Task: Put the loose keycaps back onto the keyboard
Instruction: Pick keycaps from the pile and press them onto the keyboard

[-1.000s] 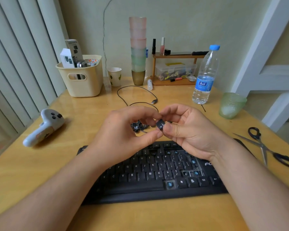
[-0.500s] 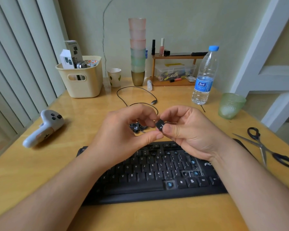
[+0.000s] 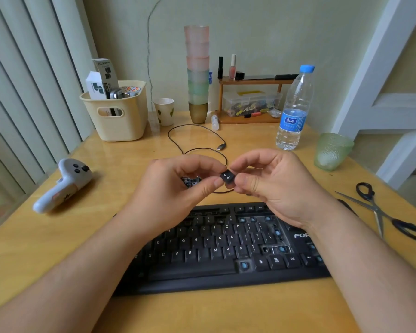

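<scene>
Pinching one black keycap (image 3: 227, 176) between them, the left hand (image 3: 175, 193) and right hand (image 3: 274, 186) hold it above the keyboard (image 3: 226, 251), behind its top row; more loose keycaps (image 3: 190, 181) lie on the surface (image 3: 58, 248) behind the keyboard.

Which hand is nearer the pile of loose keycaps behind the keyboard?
Left. The left hand hangs right over the pile of keycaps, partly hiding it. The right hand is further right, past the keycap that both hands pinch.
</scene>
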Tool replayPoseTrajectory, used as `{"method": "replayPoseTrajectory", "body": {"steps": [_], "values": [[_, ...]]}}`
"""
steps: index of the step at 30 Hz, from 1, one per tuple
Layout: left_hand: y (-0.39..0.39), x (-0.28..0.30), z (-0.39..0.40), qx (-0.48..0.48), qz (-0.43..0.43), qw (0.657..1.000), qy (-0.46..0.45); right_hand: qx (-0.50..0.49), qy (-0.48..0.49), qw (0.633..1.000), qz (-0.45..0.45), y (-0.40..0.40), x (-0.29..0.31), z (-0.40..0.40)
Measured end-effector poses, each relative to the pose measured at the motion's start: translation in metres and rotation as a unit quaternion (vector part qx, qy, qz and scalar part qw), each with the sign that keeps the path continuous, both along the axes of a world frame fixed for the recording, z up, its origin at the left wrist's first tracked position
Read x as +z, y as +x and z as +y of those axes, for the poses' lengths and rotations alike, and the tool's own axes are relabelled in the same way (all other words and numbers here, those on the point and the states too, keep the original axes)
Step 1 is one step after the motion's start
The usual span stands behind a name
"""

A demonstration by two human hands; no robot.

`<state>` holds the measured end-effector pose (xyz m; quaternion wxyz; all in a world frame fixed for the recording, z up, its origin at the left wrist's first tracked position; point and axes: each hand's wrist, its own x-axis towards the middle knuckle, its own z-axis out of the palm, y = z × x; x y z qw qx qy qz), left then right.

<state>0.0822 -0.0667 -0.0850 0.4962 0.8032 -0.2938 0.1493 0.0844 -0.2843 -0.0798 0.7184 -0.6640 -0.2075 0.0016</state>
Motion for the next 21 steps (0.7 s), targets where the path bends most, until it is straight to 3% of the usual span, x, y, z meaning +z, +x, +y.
{"method": "replayPoseTrajectory", "body": {"steps": [4, 8, 11, 15, 21], "values": [[0.0, 0.001, -0.002, -0.023, 0.084, 0.995, -0.045, -0.073, -0.091, 0.989, -0.09, 0.003, -0.006, 0.001], [-0.001, 0.001, -0.008, -0.055, 0.185, 0.969, -0.157, -0.127, -0.168, 0.96, -0.186, 0.003, -0.011, 0.0], [0.0, 0.001, -0.012, -0.045, 0.239, 0.944, -0.224, -0.15, -0.241, 0.915, -0.285, 0.003, -0.011, 0.0], [-0.002, 0.006, -0.017, -0.015, 0.28, 0.927, -0.249, -0.173, -0.366, 0.845, -0.35, -0.001, 0.008, -0.002], [-0.007, 0.022, -0.048, -0.07, 0.364, 0.883, -0.286, -0.081, -0.561, 0.736, -0.369, -0.016, 0.071, -0.031]]}}
